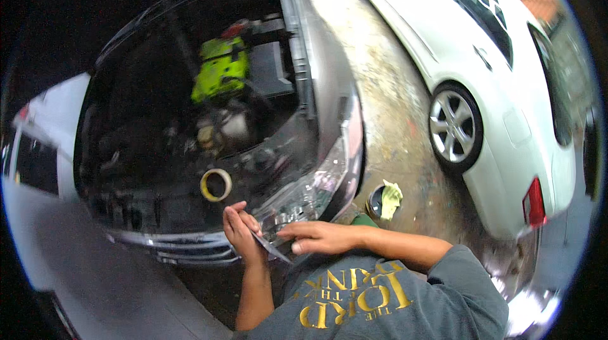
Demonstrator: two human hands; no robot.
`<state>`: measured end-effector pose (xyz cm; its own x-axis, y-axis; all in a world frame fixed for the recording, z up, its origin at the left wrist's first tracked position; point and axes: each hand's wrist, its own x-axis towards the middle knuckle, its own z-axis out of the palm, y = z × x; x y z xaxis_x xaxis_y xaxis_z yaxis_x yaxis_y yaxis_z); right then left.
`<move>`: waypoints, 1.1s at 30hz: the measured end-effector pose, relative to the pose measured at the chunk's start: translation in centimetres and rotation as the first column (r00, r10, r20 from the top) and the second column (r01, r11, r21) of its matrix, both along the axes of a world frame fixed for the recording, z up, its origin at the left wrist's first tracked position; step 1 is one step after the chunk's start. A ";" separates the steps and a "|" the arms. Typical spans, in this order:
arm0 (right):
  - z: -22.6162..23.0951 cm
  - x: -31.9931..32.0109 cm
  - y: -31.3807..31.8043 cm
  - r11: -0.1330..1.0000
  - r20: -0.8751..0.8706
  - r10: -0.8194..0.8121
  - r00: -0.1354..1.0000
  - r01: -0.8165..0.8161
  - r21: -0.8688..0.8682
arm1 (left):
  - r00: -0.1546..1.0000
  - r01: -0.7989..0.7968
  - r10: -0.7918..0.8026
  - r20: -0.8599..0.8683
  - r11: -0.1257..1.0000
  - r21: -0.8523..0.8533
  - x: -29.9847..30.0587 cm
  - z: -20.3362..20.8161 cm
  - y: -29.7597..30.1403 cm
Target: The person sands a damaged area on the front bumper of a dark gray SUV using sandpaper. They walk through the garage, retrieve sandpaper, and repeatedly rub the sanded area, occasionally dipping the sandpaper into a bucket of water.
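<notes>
My left hand (240, 231) is closed on a thin grey sheet (272, 249), which sticks out from its thumb side toward my body. Just to the right is my right hand (320, 237), its fingers stretched out and thumb apart, with the fingertips close to the sheet. I cannot tell whether they touch it. Both hands are at the front corner of a dark car, beside its clear headlight (311, 189). A roll of yellowish tape (204, 186) rests at the front of the engine bay, beyond my left hand.
The car's engine bay lies exposed, with a bright yellow-green object (221, 69) in it. On the floor at right stands a dark bucket (375, 202) with a pale green cloth (392, 199) over its rim. A white car (500, 112) is parked farther right; another light vehicle (54, 112) is at left.
</notes>
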<state>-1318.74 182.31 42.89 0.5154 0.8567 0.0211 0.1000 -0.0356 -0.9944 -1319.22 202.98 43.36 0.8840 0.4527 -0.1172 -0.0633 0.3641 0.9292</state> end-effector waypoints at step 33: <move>-6.2 -16.0 -16.9 0.341 -0.853 -0.511 0.103 0.935 -0.092 | 0.348 0.937 -0.844 -0.408 0.327 0.123 -2.0 -4.7 -21.0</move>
